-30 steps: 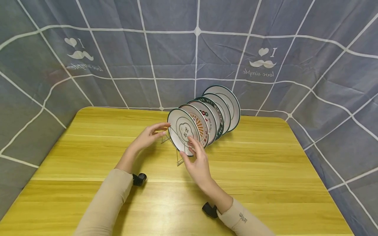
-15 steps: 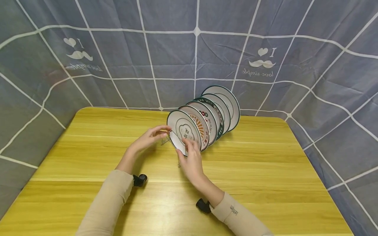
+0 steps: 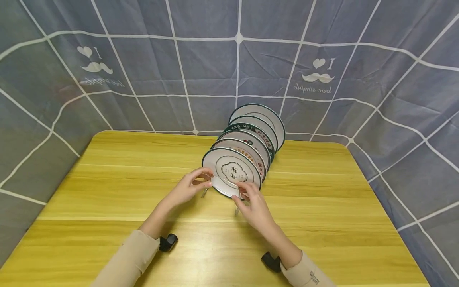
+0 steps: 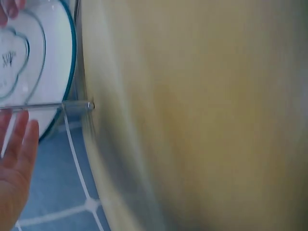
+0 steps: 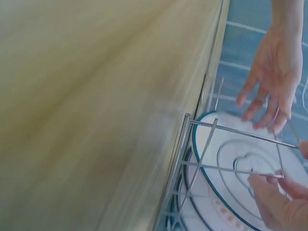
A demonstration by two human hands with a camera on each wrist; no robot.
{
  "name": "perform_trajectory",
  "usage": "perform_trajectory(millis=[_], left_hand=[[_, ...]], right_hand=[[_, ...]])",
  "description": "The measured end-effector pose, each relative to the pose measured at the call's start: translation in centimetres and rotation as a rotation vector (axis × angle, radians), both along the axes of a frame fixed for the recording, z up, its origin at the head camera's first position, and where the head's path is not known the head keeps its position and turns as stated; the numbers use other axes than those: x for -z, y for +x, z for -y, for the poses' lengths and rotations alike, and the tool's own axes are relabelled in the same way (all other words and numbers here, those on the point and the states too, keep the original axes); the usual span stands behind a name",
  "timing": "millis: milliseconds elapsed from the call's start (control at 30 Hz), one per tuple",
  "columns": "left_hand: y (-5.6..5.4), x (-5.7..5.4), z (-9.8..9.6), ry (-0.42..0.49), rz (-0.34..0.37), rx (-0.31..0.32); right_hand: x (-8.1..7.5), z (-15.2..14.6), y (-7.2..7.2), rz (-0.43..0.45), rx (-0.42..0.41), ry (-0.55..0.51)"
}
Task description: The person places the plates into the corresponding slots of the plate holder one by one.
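Several round plates stand on edge, leaning in a row in a metal wire dish rack (image 3: 236,210). The front plate (image 3: 229,159) is white with a dark green rim and a printed emblem. At the rack's front left corner, my left hand (image 3: 184,189) holds the wire between fingers and thumb; in the left wrist view its fingers lie fairly straight against the wire. My right hand (image 3: 257,207) pinches the front right wire, as the right wrist view also shows at the rack's wire frame (image 5: 179,147). Plates hide much of the rack.
The rack stands on a yellow wooden table (image 3: 322,223). A grey-blue curtain (image 3: 201,67) with white grid lines rises behind and on both sides. Each wrist carries a black camera (image 3: 168,242).
The rack and its plates have turned so the front plate faces me more, its front end shifting right and nearer. My hands have moved along with it, the right one further right.
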State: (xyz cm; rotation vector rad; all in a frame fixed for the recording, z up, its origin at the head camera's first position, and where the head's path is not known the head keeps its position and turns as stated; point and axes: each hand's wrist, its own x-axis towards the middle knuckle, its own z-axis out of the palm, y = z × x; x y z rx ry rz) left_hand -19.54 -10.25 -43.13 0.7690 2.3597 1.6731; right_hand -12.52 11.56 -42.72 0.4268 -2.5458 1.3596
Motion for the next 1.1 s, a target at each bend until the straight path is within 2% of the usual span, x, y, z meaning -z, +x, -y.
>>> perform_trajectory(millis=[233, 400, 633, 833, 1100], left_hand=[[2.1, 0.5, -2.5, 0.054, -0.04, -0.113], [2.8, 0.4, -3.8, 0.072, -0.044, -0.168], [2.7, 0.2, -4.7, 0.06, -0.037, -0.223], [2.1, 0.2, -5.3, 0.025, -0.046, -0.26], [1.6, 0.2, -5.4, 0.014, -0.02, -0.265]], right_hand=[[0.0, -3.2, -0.1, 0.036, -0.093, -0.001], [0.1, -5.0, -1.1, 0.087, -0.178, -0.007], [0.1, -6.0, -2.3, 0.059, -0.222, 0.017], [0.2, -6.2, -3.2, 0.052, -0.203, 0.012], [0.1, -6.3, -3.7, 0.082, -0.173, 0.009]])
